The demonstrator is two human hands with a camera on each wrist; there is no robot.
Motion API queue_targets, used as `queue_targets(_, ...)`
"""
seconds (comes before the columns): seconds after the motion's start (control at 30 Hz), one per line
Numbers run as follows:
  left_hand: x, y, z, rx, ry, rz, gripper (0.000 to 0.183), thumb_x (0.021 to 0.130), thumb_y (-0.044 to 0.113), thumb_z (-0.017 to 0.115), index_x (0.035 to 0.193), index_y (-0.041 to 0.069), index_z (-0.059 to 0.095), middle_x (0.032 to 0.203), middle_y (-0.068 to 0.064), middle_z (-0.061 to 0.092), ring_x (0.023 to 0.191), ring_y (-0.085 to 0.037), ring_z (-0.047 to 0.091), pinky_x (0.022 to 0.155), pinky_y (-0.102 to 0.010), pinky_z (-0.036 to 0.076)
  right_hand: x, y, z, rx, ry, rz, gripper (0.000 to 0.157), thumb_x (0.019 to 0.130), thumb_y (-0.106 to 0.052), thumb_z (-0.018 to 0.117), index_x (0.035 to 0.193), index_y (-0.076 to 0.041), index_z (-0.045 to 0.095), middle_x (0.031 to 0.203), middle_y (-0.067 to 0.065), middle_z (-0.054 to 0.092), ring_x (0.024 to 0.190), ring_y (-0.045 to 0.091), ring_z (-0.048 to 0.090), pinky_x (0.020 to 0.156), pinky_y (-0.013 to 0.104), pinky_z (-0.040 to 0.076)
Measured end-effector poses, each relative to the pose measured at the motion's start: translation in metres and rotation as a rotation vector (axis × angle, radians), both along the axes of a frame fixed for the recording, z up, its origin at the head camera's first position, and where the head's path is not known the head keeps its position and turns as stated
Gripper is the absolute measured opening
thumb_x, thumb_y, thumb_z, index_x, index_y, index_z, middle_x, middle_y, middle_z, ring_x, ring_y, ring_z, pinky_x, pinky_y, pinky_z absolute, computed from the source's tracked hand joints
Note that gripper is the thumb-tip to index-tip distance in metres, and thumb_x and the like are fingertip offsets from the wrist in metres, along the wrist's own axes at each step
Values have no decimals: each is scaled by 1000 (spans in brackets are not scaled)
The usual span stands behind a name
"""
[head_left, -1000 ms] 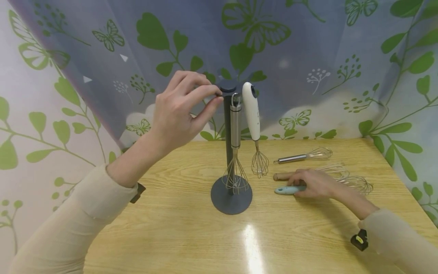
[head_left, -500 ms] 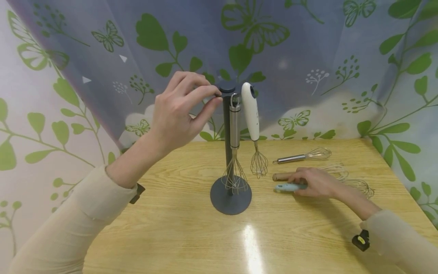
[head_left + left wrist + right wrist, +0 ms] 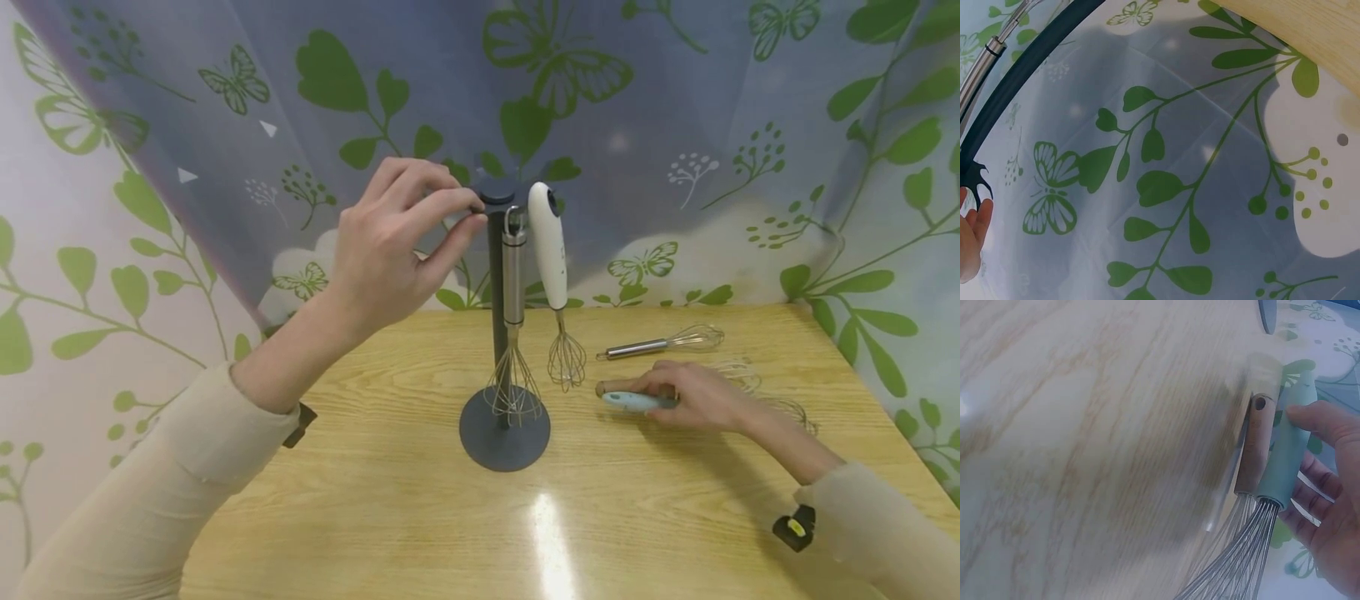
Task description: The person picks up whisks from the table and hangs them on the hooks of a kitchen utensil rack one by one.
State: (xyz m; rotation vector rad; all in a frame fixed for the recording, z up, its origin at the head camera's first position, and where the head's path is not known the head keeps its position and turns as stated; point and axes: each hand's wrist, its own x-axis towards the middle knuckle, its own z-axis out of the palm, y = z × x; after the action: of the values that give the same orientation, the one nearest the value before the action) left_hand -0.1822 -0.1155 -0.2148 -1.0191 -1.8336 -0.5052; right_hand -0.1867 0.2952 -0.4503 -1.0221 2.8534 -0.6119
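My left hand (image 3: 397, 242) pinches a hook at the top of a dark utensil stand (image 3: 498, 292); the left wrist view shows fingertips at that hook (image 3: 979, 175). From the stand hang a steel-handled whisk (image 3: 513, 283) and a white-handled whisk (image 3: 549, 242). Over at the right, my right hand (image 3: 697, 396) grips the pale blue-green handle of a whisk (image 3: 1288, 450), thumb on one side and fingers on the other. This whisk is slightly raised over the table, its wires trailing toward the wrist. Beside it lies a whisk with a wooden handle (image 3: 1255, 444), partly covered in the head view.
A small steel whisk (image 3: 637, 347) lies behind the right hand on the wooden table (image 3: 375, 517). The stand's round base (image 3: 480, 437) rests near the table's middle. A curtain (image 3: 435, 83) with leaves and butterflies hangs behind the table.
My right hand has lifted the pale blue-green whisk a little and shifted it slightly away from me, over the wooden-handled one. My left hand stays at the stand's hook.
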Motion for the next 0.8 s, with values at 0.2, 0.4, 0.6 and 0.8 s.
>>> queue_targets(0.2,0,0,0,-3,6,-1,14,99,19,75,100,7,79,100,-12,74,102,-32,65,57,-40,54,2,-1,4,-41,-23,-23,34,87,-19,86,120,-19,78,98,-7,71,79,0,59,65,21,48)
queue_targets(0.4,0,0,0,-9,4,0,15,99,20,74,100,6,79,100,-13,74,103,-33,65,58,-41,55,3,-1,7,-68,-29,-33,34,87,-17,86,120,-16,78,99,-5,72,81,2,62,66,22,51)
queue_targets(0.6,0,0,1,-16,4,6,17,101,22,73,100,6,79,101,-14,74,103,-34,65,60,-41,56,4,-3,11,-119,-26,-51,32,86,-14,86,116,-15,76,93,-7,71,79,0,61,66,21,53)
queue_targets(0.8,0,0,1,-18,5,5,16,101,21,73,100,6,79,101,-14,74,103,-35,64,64,-42,58,4,-4,15,-138,-22,-56,30,87,-16,86,115,-17,76,92,-8,70,79,-1,59,66,21,53)
